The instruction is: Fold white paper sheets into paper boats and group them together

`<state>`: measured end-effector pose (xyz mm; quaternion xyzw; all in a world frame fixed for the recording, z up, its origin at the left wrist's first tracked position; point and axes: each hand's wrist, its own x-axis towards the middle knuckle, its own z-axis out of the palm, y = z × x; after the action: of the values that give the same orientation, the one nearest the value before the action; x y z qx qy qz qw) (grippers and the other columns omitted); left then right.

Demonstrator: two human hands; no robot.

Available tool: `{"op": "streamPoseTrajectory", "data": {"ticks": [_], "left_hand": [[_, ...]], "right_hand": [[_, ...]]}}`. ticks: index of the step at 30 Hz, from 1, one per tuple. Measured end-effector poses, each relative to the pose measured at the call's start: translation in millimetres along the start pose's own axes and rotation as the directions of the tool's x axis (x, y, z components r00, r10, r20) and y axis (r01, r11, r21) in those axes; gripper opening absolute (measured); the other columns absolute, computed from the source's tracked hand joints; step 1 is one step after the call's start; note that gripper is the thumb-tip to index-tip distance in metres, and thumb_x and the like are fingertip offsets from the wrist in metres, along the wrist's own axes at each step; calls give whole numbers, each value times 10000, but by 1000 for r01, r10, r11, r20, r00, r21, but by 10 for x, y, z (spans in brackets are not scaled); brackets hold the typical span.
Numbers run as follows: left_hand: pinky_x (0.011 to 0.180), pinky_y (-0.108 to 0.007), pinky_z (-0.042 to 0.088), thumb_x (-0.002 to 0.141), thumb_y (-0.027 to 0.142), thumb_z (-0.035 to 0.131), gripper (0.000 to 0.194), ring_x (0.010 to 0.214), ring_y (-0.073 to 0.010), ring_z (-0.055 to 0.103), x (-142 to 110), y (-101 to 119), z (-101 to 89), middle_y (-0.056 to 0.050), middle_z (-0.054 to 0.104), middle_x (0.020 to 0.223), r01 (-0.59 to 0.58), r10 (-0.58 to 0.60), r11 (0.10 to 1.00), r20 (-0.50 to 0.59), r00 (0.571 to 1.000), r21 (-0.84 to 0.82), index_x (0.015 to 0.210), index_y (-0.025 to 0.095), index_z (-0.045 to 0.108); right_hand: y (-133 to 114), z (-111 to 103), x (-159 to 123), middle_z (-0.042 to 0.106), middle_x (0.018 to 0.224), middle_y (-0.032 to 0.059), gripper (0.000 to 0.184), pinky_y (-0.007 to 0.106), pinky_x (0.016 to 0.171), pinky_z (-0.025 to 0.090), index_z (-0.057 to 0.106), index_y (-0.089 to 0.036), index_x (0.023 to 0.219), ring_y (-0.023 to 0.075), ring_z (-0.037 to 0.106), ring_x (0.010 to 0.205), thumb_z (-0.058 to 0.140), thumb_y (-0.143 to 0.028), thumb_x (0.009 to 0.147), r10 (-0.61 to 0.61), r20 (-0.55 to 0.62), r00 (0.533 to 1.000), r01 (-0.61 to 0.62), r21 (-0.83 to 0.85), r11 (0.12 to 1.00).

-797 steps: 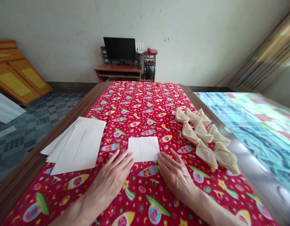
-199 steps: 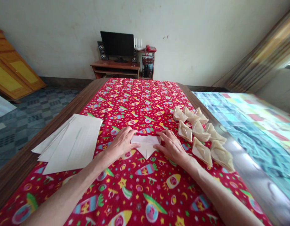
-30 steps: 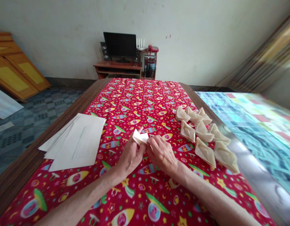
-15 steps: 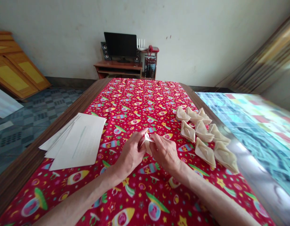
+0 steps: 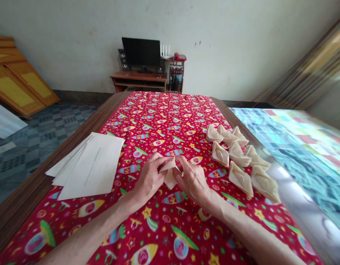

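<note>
Between my two hands is a small piece of folded paper (image 5: 170, 178), off-white, with a raised pointed flap and a corner hanging toward me. My left hand (image 5: 151, 173) grips its left side, fingers curled around the edge. On the other side my right hand (image 5: 192, 176) pinches the paper, thumb pressed near the flap. The fingers cover part of the folds. To the right lie several folded paper boats (image 5: 238, 182) in a cluster. On the left rests a fanned stack of paper sheets (image 5: 99, 165) with faint printing.
A red patterned tablecloth (image 5: 170, 121) covers the brown wooden table (image 5: 84, 136). Beyond its far end stand a desk (image 5: 139, 76) with a monitor (image 5: 141, 52) and a red telephone (image 5: 179, 57). A bed (image 5: 286, 147) adjoins the right side, and a wooden cabinet (image 5: 19, 81) stands at far left.
The folded paper has opened out between my fingers, showing a wider flap and a lower corner. Both hands have shifted their grip slightly. The boats and sheets have stayed put.
</note>
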<state>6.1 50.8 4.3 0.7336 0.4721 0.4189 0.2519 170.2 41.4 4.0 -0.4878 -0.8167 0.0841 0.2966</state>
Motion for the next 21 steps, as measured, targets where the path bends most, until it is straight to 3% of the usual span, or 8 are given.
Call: {"op": "streamPoseTrajectory", "data": {"ticks": [5,11,15,21], "left_hand": [[617,-203,460,787,65,567,263,724,-115,564,-8,-16,16,-6,548,806,-66,66,998,14,998,11,977,195,694],[613,-191,447,806,36,517,308,733,-110,542,-35,-161,23,-8,499,829,-165,159,972,51,986,168,1014,202,673],[622,-204,447,831,47,468,311,752,-121,540,-73,-178,26,-18,493,887,-187,139,928,166,976,323,1040,207,634],[663,-255,463,825,59,457,288,777,-160,525,-92,-124,-55,-25,496,888,-317,120,794,377,918,519,1036,204,590]], "right_hand": [[68,9,22,681,734,7,313,221,532,290,592,-208,1047,134,597,625,491,-146,758,38,35,999,-34,-96,995],[104,5,15,672,805,10,282,223,556,306,620,-216,1009,134,593,680,523,-151,752,1,97,995,13,-142,990],[127,25,8,632,753,14,115,240,538,284,638,-195,870,129,559,651,539,-187,812,-56,108,993,83,-255,963],[158,60,-22,578,747,22,127,261,492,230,632,-186,825,126,510,651,516,-155,865,-136,193,972,203,-385,900]]}}
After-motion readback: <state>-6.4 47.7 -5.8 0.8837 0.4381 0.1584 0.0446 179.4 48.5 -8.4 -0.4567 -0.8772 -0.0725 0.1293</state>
